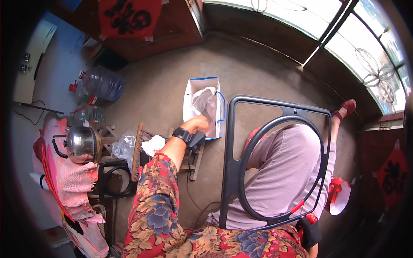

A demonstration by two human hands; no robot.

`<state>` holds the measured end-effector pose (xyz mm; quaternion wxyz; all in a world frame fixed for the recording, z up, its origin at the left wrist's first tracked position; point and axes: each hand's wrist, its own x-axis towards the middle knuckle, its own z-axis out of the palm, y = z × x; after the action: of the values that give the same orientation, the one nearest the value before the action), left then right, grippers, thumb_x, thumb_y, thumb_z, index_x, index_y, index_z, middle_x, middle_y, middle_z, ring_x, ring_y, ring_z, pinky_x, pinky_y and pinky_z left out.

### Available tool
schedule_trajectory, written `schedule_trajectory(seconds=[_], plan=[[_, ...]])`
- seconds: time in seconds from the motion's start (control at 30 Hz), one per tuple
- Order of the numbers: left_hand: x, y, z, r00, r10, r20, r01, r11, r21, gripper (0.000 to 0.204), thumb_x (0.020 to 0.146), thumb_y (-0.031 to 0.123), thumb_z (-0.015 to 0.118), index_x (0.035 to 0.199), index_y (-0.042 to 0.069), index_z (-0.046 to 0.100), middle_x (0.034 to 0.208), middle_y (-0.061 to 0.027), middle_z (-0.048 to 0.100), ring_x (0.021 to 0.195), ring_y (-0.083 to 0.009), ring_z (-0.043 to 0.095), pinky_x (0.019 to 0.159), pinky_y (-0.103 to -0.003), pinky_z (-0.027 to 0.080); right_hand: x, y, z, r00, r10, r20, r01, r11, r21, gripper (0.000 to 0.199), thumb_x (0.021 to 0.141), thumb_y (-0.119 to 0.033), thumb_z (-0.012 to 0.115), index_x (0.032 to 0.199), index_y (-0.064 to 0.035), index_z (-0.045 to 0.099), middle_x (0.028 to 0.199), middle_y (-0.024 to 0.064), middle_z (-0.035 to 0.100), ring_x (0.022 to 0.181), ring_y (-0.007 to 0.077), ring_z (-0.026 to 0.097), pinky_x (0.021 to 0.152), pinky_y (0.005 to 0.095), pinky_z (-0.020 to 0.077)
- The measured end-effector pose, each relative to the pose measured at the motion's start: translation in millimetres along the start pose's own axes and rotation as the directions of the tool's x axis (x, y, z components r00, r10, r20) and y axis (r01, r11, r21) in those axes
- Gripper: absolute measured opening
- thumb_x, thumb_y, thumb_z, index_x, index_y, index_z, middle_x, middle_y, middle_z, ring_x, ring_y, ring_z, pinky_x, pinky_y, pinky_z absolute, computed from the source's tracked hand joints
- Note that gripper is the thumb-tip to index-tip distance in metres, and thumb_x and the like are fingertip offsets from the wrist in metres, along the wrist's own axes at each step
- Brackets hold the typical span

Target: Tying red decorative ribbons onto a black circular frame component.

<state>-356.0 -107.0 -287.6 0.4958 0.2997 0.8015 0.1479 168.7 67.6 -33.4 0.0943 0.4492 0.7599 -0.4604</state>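
Note:
My left hand [197, 124] reaches into an upright white paper bag [187, 103] with a blue rim and blue cord handle. Crumpled translucent plastic [202, 99] lies inside the bag. The fingers are down past the bag's opening, so their grip is hidden. Across my lap rests a black frame [231, 159] with rounded corners and a large ring in it; a short red band [297, 207] sits on the ring. At the frame's lower right edge, my right hand [313, 250] is mostly hidden by a black wrist device. A small red piece [312, 218] shows beside it, its kind unclear.
A steel kettle [81, 144] stands at left by pink cloth [75, 180]. Large plastic bottles [107, 84] are by the wall. Clear plastic [124, 148] lies near a low wooden stool [195, 165]. A cable [189, 189] runs down from my left wrist. A red-and-white item [339, 195] is at right.

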Motion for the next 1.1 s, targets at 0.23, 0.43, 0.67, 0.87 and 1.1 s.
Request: schedule_trajectory(seconds=[0.23, 0.43, 0.67, 0.87, 1.1], plan=[[9, -24, 15, 0.983, 0.080, -0.166, 0.013, 0.869, 0.494, 0.029, 0.075, 0.024, 0.059, 0.087, -0.001, 0.067, 0.094, -0.0230, 0.064, 0.090, -0.0413, 0.060, 0.074, -0.042, 0.050, 5, 1, -4, 0.993, 0.069, 0.093, -0.083, 0.984, 0.158, 0.010, 0.064, 0.002, 0.058, 0.072, -0.0022, 0.054, 0.065, 0.0126, 0.050, 0.063, 0.0277, 0.054, 0.054, 0.0347, 0.0395], [-31, 50, -4, 0.836, -0.196, -0.513, 0.022, 0.946, -0.325, 0.051, 0.084, 0.048, 0.051, 0.088, -0.001, 0.065, 0.095, -0.0255, 0.062, 0.094, -0.0410, 0.058, 0.082, -0.045, 0.045, 3, -4, -5, 0.935, -0.349, 0.063, 0.353, 0.900, -0.254, 0.010, 0.064, 0.001, 0.058, 0.071, -0.0034, 0.053, 0.065, 0.0122, 0.049, 0.065, 0.0292, 0.052, 0.055, 0.0360, 0.0391], [-53, 34, -16, 0.843, 0.048, -0.536, -0.212, 0.945, -0.249, 0.028, 0.082, 0.029, 0.062, 0.081, 0.001, 0.066, 0.069, -0.0136, 0.064, 0.061, -0.0201, 0.062, 0.060, -0.031, 0.048, 1, 2, -3, 0.936, -0.350, 0.042, 0.348, 0.897, -0.271, 0.012, 0.062, 0.003, 0.058, 0.071, -0.0039, 0.051, 0.066, 0.0126, 0.048, 0.066, 0.0305, 0.052, 0.056, 0.0364, 0.0389], [-76, 43, -22, 0.878, -0.002, -0.478, -0.154, 0.945, -0.288, 0.022, 0.084, 0.021, 0.061, 0.086, -0.001, 0.064, 0.065, -0.0027, 0.062, 0.056, -0.0092, 0.057, 0.053, -0.026, 0.047, 0, 4, -1, 0.997, -0.067, 0.043, 0.067, 0.998, 0.000, 0.015, 0.063, 0.004, 0.057, 0.073, -0.0041, 0.052, 0.067, 0.0128, 0.048, 0.066, 0.0310, 0.052, 0.057, 0.0362, 0.0390], [-104, 64, -31, 0.550, -0.005, -0.835, -0.408, 0.871, -0.274, 0.014, 0.081, 0.013, 0.058, 0.080, 0.000, 0.065, 0.063, -0.0026, 0.062, 0.050, -0.0077, 0.055, 0.050, -0.024, 0.045, -4, 12, 2, 0.987, 0.153, 0.041, -0.159, 0.953, 0.257, 0.010, 0.069, 0.003, 0.056, 0.075, -0.0037, 0.052, 0.068, 0.0117, 0.051, 0.065, 0.0276, 0.054, 0.056, 0.0343, 0.0401]])
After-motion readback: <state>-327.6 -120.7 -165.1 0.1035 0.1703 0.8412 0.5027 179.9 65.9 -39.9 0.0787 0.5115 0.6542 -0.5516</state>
